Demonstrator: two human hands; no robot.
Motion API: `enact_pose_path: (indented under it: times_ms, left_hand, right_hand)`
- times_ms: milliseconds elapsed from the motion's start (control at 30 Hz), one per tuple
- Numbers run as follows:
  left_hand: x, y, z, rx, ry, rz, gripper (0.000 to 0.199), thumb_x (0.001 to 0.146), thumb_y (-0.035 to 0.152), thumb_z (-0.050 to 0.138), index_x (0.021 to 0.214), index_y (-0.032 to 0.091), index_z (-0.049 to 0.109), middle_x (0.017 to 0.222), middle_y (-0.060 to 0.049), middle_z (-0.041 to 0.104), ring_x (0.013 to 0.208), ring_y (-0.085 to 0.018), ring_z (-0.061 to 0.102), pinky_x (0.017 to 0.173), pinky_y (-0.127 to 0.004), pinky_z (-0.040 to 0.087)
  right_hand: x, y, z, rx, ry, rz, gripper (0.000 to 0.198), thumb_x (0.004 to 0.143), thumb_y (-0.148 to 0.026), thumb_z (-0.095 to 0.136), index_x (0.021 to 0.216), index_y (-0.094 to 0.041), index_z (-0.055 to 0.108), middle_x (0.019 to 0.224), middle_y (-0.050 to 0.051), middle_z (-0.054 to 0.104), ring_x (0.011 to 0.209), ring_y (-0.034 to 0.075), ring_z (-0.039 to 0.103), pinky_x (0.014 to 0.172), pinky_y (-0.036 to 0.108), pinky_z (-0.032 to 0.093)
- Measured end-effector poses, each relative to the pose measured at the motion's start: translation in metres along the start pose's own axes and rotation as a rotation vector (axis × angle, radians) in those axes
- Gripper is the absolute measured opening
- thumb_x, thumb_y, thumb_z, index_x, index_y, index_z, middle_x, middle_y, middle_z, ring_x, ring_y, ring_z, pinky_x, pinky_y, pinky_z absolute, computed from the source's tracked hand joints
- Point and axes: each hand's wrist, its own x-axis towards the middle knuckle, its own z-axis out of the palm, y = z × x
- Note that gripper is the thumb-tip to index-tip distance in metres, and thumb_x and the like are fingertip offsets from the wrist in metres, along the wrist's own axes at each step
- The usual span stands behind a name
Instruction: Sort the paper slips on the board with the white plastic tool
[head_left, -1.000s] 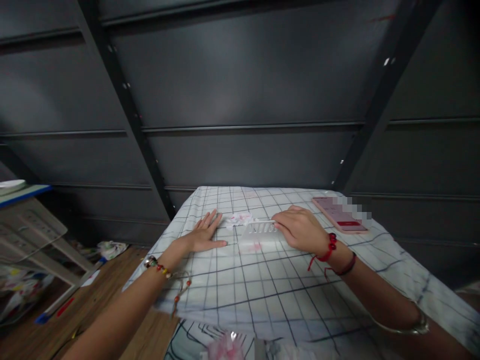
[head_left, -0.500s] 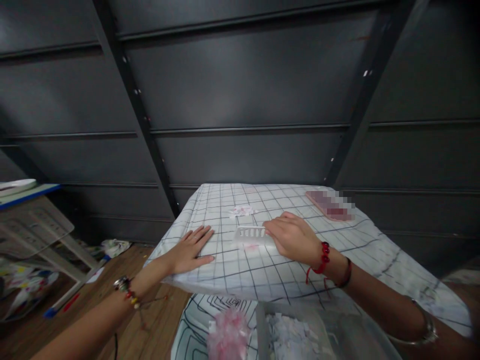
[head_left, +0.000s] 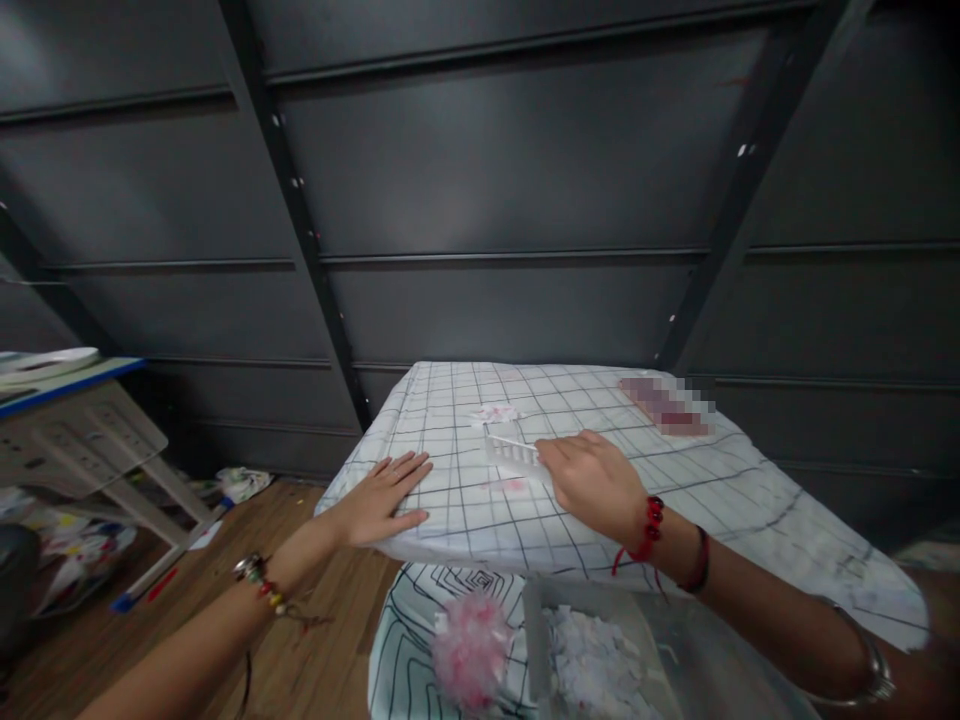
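My left hand (head_left: 388, 498) lies flat on the left part of a white checked tablecloth (head_left: 450, 510), its fingers spread and holding nothing. My right hand (head_left: 596, 485) grips the right end of a small white plastic tray (head_left: 514, 455) with a row of slots, which is tilted over the cloth; my fingers hide that end. Just behind the tray is a little heap of white and pink scraps (head_left: 497, 413). A few pink bits (head_left: 514, 485) show on the cloth in front of it.
A blurred-out pink flat object (head_left: 664, 408) lies at the back right of the table. Below the front edge are a pink and white plastic bundle (head_left: 472, 650) and a clear bin (head_left: 534, 640) holding paper scraps (head_left: 600, 665). A blue-edged desk (head_left: 82, 420) stands left.
The white tray in my right hand has tipped, so its slots show at a different angle. My left hand stays flat on the cloth. The whole view has shifted slightly.
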Motion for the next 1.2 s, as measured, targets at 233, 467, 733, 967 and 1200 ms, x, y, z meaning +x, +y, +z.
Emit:
enact_pose_path:
  times_ms: [233,467,733,967,1200]
  left_hand:
    - [0.000,-0.004,0.006,-0.014,0.028,0.020,0.067,0.087,0.059,0.031,0.140,0.020,0.018,0.145,-0.009,0.016,0.131,-0.028,0.015,0.104,-0.045,0.012]
    - [0.000,-0.004,0.005,0.006,0.017,0.018,0.068,0.087,0.059,0.030,0.140,0.018,0.018,0.145,-0.009,0.017,0.131,-0.026,0.014,0.104,-0.043,0.010]
    - [0.000,-0.002,0.001,-0.011,0.005,0.020,0.067,0.088,0.059,0.030,0.140,0.019,0.017,0.145,-0.009,0.015,0.131,-0.026,0.011,0.104,-0.043,0.010]
    - [0.000,-0.004,0.005,-0.007,-0.002,0.013,0.068,0.087,0.059,0.030,0.140,0.019,0.016,0.145,-0.009,0.015,0.131,-0.026,0.012,0.104,-0.043,0.009]
    - [0.025,-0.014,-0.028,-0.105,-0.141,0.080,0.066,0.083,0.064,0.033,0.132,0.020,0.036,0.136,-0.009,0.037,0.122,-0.026,0.034,0.099,-0.034,0.026]
  right_hand:
    - [-0.002,-0.023,-0.005,0.105,0.220,-0.178,0.018,0.065,-0.003,0.042,0.069,-0.016,0.054,0.056,0.000,0.057,0.054,0.014,0.049,0.063,0.028,0.027]
    - [-0.013,-0.042,-0.015,0.177,0.275,-0.266,0.019,0.069,-0.004,0.039,0.071,-0.016,0.054,0.058,0.001,0.055,0.055,0.015,0.046,0.065,0.029,0.027]
    - [-0.025,-0.051,-0.025,0.166,0.325,-0.323,0.027,0.078,-0.003,0.032,0.070,-0.015,0.054,0.055,0.001,0.050,0.052,0.015,0.040,0.060,0.030,0.026]
    - [-0.028,-0.043,-0.029,0.156,0.316,-0.331,0.025,0.078,-0.005,0.034,0.073,-0.014,0.057,0.056,0.001,0.053,0.053,0.014,0.042,0.061,0.030,0.028]
    - [0.001,0.029,-0.020,0.031,0.315,-0.105,0.021,0.082,-0.015,0.039,0.073,-0.016,0.058,0.062,0.003,0.061,0.058,0.015,0.050,0.063,0.028,0.032]
